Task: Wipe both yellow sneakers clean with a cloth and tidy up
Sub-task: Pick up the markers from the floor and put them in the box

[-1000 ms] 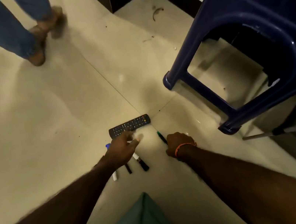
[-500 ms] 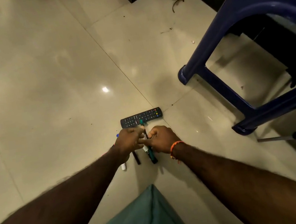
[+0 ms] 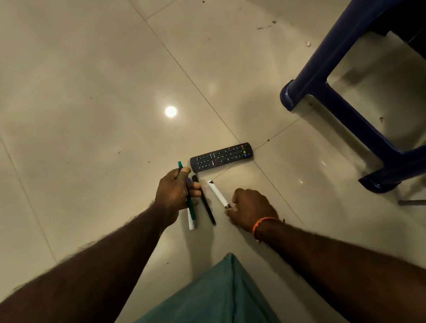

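Green marker now passed from right hand (image 3: 251, 207) into left hand (image 3: 175, 195); right lowered onto white marker (image 3: 218, 195).
Left curled round green marker (image 3: 189, 207); right pinching near end of white one. Risk: loose black pen (image 3: 204, 200) between hands rolling off if nudged. Remote (image 3: 221, 157) just beyond left fingertips. Sneakers, cloth out of view.
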